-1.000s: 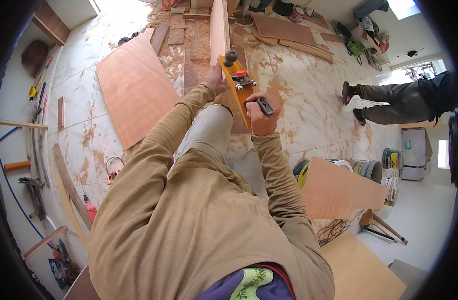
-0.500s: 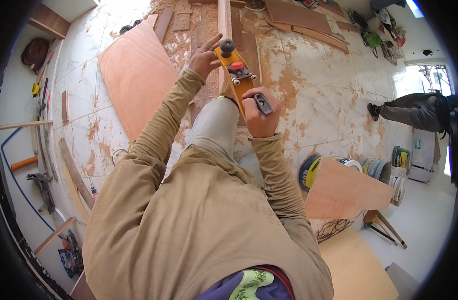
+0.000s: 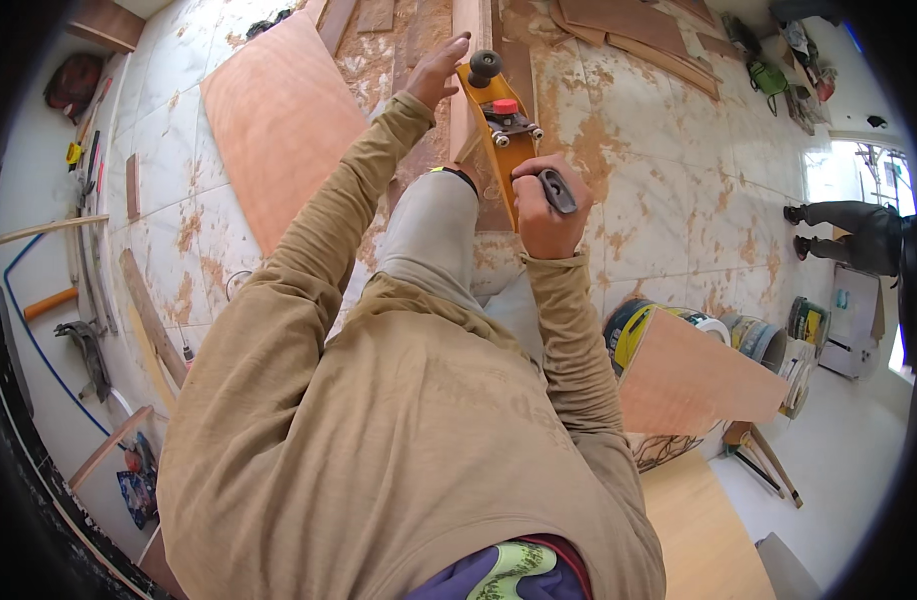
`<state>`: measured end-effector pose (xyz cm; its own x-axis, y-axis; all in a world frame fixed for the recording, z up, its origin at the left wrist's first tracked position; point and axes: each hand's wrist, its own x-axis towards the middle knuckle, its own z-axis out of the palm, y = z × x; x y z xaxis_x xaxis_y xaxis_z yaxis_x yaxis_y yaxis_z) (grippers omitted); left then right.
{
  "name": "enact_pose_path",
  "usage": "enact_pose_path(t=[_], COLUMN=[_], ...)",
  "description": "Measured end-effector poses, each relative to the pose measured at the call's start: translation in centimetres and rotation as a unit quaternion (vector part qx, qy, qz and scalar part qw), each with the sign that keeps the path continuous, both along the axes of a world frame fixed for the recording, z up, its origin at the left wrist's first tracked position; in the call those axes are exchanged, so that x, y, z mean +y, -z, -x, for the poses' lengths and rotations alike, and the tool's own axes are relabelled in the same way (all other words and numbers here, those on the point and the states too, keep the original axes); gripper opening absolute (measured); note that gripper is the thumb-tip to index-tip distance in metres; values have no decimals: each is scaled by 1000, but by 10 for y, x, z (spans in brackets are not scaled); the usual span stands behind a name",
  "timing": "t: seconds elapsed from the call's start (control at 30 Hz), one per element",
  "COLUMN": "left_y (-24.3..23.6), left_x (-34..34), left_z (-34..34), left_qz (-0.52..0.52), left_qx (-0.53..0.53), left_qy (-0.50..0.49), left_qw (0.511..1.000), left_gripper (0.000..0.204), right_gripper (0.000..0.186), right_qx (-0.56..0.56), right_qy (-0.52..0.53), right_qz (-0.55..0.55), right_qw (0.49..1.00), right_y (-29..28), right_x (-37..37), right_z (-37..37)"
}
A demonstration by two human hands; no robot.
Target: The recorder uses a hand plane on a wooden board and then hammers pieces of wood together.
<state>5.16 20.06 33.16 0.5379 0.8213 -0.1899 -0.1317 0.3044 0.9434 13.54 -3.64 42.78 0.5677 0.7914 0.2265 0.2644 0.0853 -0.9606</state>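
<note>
A yellow hand plane (image 3: 506, 160) with a dark front knob and a red adjuster is tilted beside a long strip of wood (image 3: 468, 90). My right hand (image 3: 553, 213) is wrapped around its dark rear handle. Just left of the front knob, my left hand (image 3: 438, 74) is off the plane, its fingers stretched out over the strip. Whether the plane's sole touches the wood cannot be made out from above. My knee in grey trousers (image 3: 429, 228) is at the near end of the strip.
Wood shavings lie over the tiled floor (image 3: 669, 215). A large plywood sheet (image 3: 279, 125) is at the left, and loose boards (image 3: 634, 35) lie at the far right. Buckets (image 3: 754, 340) stand near a plywood piece (image 3: 694, 375). Another person's legs (image 3: 849, 228) show at the right.
My left hand has left the front knob and opened its fingers. The right hand and plane have shifted slightly right in the picture. The other person's legs have moved apart.
</note>
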Motion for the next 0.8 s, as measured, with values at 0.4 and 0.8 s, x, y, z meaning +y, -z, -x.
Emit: enact_pose_path(t=[0.4,0.8], left_y=[-77,-64], left_x=[-61,206], left_z=[-3,-116], left_qz=[-441,-473], left_qx=[70,118], left_qy=[11,-88], left_qw=[894,869], left_gripper=[16,27], right_gripper=[6,8], right_qx=[-68,-166], right_qy=[-14,26], right_qz=[47,-54], right_qw=[997,984], right_y=[-12,8], right_x=[-43,247], right_z=[17,-93])
